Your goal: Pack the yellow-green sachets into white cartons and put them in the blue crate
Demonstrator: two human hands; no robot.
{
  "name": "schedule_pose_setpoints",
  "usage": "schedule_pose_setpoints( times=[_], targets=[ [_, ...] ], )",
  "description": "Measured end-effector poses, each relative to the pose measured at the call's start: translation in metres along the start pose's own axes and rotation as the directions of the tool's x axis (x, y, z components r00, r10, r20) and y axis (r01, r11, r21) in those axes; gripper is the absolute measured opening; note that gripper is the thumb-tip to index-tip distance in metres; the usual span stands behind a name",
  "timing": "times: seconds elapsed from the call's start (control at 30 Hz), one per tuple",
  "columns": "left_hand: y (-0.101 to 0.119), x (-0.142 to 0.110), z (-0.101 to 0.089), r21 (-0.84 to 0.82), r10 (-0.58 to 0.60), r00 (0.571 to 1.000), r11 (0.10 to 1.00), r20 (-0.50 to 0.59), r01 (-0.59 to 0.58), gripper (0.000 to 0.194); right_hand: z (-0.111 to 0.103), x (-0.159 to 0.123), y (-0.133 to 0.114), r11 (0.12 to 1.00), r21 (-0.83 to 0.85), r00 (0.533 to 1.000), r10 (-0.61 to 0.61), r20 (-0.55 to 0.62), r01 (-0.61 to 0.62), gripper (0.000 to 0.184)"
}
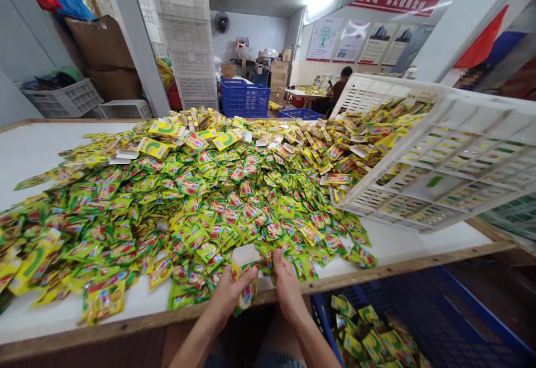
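Note:
My left hand (232, 287) is closed round a small yellow-and-green carton (247, 291), held upright near the table's front edge. Its white top flap stands up, unfolded. Beside it, a short gap to the right, my right hand (288, 284) has its fingers drawn together at the near edge of the pile. Whatever it may hold is hidden. A wide heap of small green sachets (234, 211) with red and yellow print spreads in front of both hands. Yellow cartons (226, 140) with white flaps lie on the heap's far side.
A white plastic crate (439, 161) lies tipped on its side at the right, with cartons spilling out. Below the wooden table edge (360, 273), a blue crate (419, 306) holds several filled packs. White crates (184, 38) are stacked behind. A person (341, 86) sits at a far table.

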State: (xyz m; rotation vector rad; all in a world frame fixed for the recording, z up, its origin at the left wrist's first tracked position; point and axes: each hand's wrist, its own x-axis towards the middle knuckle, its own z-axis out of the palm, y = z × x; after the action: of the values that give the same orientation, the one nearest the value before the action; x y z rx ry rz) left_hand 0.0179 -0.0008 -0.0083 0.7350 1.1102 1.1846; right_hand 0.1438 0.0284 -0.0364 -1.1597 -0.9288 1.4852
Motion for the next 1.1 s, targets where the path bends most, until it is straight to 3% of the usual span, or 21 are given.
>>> schedule_pose_setpoints(
  times=[0.2,0.37,0.5,0.57,0.63,0.73,0.87,0.93,1.03,1.1],
  targets=[
    [0.0,-0.003,0.004,-0.034,-0.045,0.999,0.998,-0.015,0.045,0.054,0.002,-0.003,-0.005,0.997,-0.005,0.997,-0.071,-0.021,0.071,0.038],
    [-0.002,-0.001,0.001,-0.021,-0.022,1.0,1.0,0.009,0.022,0.041,-0.012,0.002,-0.017,0.985,-0.042,0.983,-0.172,-0.071,0.169,0.034],
    [-0.001,0.001,0.001,0.024,-0.075,0.996,0.997,0.05,0.074,0.039,-0.012,0.002,-0.041,0.944,-0.13,0.95,-0.292,0.107,0.304,0.029],
    [0.001,0.002,0.003,0.05,-0.063,0.994,0.997,0.09,0.058,0.039,-0.007,0.001,-0.055,0.877,-0.254,0.906,-0.352,0.236,0.407,0.021],
    [0.004,0.001,0.004,0.081,-0.044,0.991,0.996,0.123,0.035,0.037,-0.002,0.0,-0.067,0.754,-0.391,0.841,-0.398,0.368,0.528,0.014],
    [0.004,0.0,0.004,0.133,-0.056,0.993,0.99,0.106,0.042,0.035,0.002,-0.002,-0.079,0.56,-0.537,0.766,-0.343,0.544,0.631,0.016],
    [-0.002,-0.001,0.005,0.15,-0.059,0.998,0.987,0.023,0.055,0.037,0.005,-0.004,-0.088,0.372,-0.662,0.752,-0.196,0.629,0.651,0.015],
    [-0.003,-0.001,0.006,0.147,-0.055,0.998,0.988,0.013,0.053,0.035,0.006,-0.005,-0.092,0.318,-0.672,0.737,-0.163,0.655,0.668,0.015],
    [-0.002,0.0,0.004,0.13,-0.036,0.994,0.991,0.107,0.022,0.024,0.008,-0.006,-0.098,0.4,-0.625,0.72,-0.147,0.679,0.671,0.018],
    [0.0,0.002,0.002,0.141,0.003,0.983,0.99,0.185,-0.029,0.021,0.008,-0.005,-0.102,0.496,-0.601,0.742,-0.145,0.655,0.627,0.02]
  ],
)
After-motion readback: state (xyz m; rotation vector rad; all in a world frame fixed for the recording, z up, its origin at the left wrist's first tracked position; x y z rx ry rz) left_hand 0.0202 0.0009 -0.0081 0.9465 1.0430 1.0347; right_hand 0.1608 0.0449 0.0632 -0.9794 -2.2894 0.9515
